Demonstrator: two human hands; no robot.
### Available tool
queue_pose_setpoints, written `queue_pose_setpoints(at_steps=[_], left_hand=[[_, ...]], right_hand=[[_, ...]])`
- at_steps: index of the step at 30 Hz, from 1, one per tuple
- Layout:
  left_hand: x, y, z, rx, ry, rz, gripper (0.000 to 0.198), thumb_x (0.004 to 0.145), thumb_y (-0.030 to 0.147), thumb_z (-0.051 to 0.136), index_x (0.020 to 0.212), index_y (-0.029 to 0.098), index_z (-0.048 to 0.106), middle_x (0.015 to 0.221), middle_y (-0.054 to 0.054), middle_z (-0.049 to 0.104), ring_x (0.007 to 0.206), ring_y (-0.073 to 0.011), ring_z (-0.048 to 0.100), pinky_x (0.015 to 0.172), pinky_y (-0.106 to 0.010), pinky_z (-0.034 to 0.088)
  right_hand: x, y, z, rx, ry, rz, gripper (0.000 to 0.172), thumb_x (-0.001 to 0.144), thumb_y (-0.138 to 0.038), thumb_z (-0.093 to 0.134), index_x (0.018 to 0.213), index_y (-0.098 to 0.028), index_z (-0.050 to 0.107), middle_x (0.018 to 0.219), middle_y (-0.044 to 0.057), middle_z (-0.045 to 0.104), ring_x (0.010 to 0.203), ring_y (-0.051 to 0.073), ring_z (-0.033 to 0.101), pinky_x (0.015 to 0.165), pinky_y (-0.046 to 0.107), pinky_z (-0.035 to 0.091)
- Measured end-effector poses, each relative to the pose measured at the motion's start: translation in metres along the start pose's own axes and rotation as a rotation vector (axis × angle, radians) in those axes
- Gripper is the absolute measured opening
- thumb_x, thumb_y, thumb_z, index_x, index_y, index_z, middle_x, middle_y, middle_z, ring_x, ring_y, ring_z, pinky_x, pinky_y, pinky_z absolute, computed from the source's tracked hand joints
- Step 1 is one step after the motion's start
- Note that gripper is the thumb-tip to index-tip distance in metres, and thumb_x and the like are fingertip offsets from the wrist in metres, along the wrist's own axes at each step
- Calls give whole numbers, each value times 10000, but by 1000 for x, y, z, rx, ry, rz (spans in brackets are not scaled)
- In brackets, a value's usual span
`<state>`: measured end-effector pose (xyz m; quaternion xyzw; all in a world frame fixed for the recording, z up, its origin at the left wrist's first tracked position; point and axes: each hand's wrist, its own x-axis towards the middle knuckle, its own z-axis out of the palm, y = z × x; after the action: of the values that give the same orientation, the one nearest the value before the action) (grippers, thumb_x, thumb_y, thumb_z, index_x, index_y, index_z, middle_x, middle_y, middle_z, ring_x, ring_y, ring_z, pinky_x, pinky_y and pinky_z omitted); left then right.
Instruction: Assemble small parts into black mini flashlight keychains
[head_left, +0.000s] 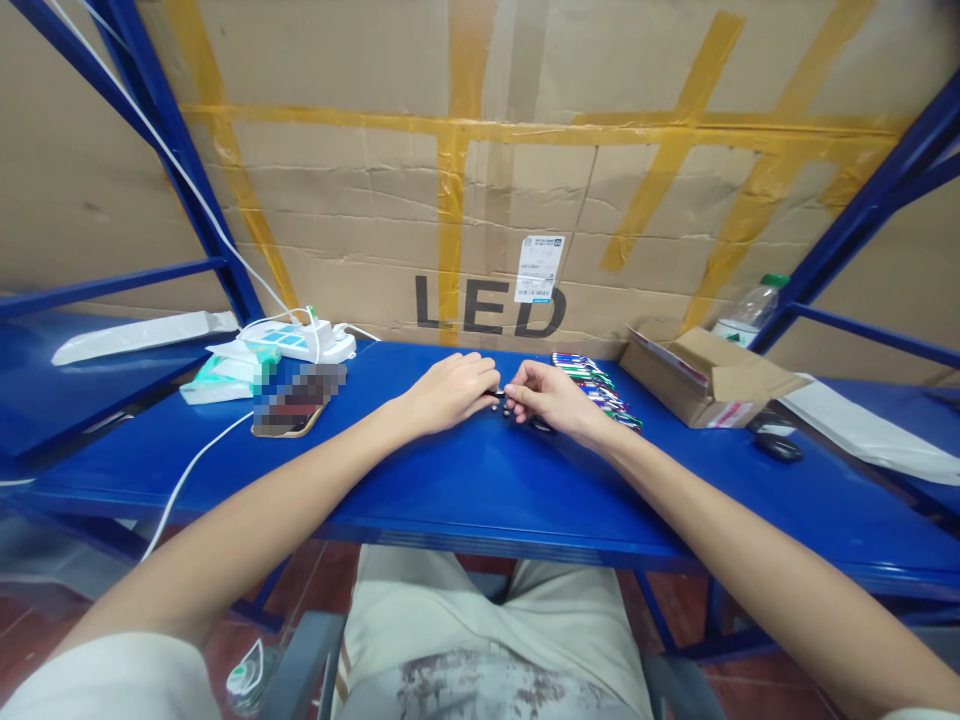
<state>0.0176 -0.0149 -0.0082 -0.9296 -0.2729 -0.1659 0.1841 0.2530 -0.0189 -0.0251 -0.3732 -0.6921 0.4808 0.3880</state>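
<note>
Both my hands rest on the blue metal shelf (480,480) in front of me, fingertips meeting. My left hand (450,390) is curled and pinches a small dark part at its fingertips. My right hand (551,398) is closed too, pinching the same or a neighbouring small dark part (501,398); it is too small to name. A few tiny dark pieces lie on the shelf just under the fingers. Right behind my right hand lies a row of several small colourful items (596,385) side by side.
An open cardboard box (705,380) stands at the right, a plastic bottle (750,310) behind it. A black object (778,447) lies near the box. At the left are a white power strip (304,340) with cable, a phone (289,415) and tissue packs. A big cardboard sheet marked LED backs the shelf.
</note>
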Motion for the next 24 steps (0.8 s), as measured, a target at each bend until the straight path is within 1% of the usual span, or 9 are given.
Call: queue_pose_setpoints(at_steps=[3, 5, 7, 11, 14, 17, 21, 24], left_hand=[[0, -3, -1, -21, 9, -17, 208, 1126, 341, 563, 1073, 170, 670, 1074, -94, 697, 975, -261, 602, 833, -369, 413], [0, -4, -1, -45, 20, -25, 209, 1127, 341, 562, 1071, 172, 672, 1073, -91, 699, 975, -258, 601, 839, -367, 422], [0, -4, -1, -67, 27, -28, 211, 1126, 342, 565, 1066, 172, 674, 1074, -90, 701, 974, -257, 601, 842, -368, 427], [0, -3, 0, -87, 16, -27, 208, 1121, 343, 576, 1055, 172, 674, 1069, -94, 704, 984, -261, 601, 845, -372, 433], [1, -1, 0, -100, 13, -32, 194, 1121, 333, 575, 1058, 175, 669, 1077, -93, 706, 994, -259, 601, 856, -369, 435], [2, 1, 0, -109, 21, -39, 186, 1122, 328, 574, 1049, 180, 659, 1084, -88, 710, 995, -255, 600, 857, -367, 429], [2, 3, 1, -77, 35, -27, 198, 1126, 334, 567, 1041, 177, 652, 1073, -84, 703, 984, -253, 593, 845, -375, 418], [2, 4, 3, -25, 46, -11, 207, 1125, 342, 565, 1053, 170, 654, 1070, -90, 696, 982, -260, 589, 836, -386, 413]], right_hand=[[-1, -2, -4, 53, -64, 25, 502, 743, -525, 964, 926, -213, 616, 767, 0, 763, 707, 167, 743, 688, 295, 610], [-1, -2, -5, 73, -83, 30, 499, 735, -486, 980, 957, -215, 624, 773, 1, 774, 737, 179, 763, 711, 302, 619], [-1, -2, -6, 68, -81, 20, 480, 752, -487, 971, 945, -213, 628, 787, 7, 780, 730, 179, 768, 716, 309, 627], [2, 2, -7, 16, -81, 9, 457, 803, -544, 925, 907, -202, 640, 821, 31, 787, 703, 181, 769, 694, 319, 637], [3, 3, -8, -13, -84, -5, 462, 822, -573, 903, 893, -200, 641, 813, 36, 783, 672, 166, 744, 648, 301, 623], [3, 3, -9, -34, -77, 14, 468, 828, -586, 895, 887, -201, 636, 788, 29, 767, 626, 146, 700, 604, 286, 602], [2, -1, -10, -40, -61, 64, 489, 803, -595, 914, 862, -198, 635, 746, 13, 727, 593, 127, 640, 567, 274, 576], [1, -3, -10, -31, -74, 115, 527, 760, -613, 939, 803, -194, 623, 701, 0, 686, 557, 111, 590, 519, 252, 516]])
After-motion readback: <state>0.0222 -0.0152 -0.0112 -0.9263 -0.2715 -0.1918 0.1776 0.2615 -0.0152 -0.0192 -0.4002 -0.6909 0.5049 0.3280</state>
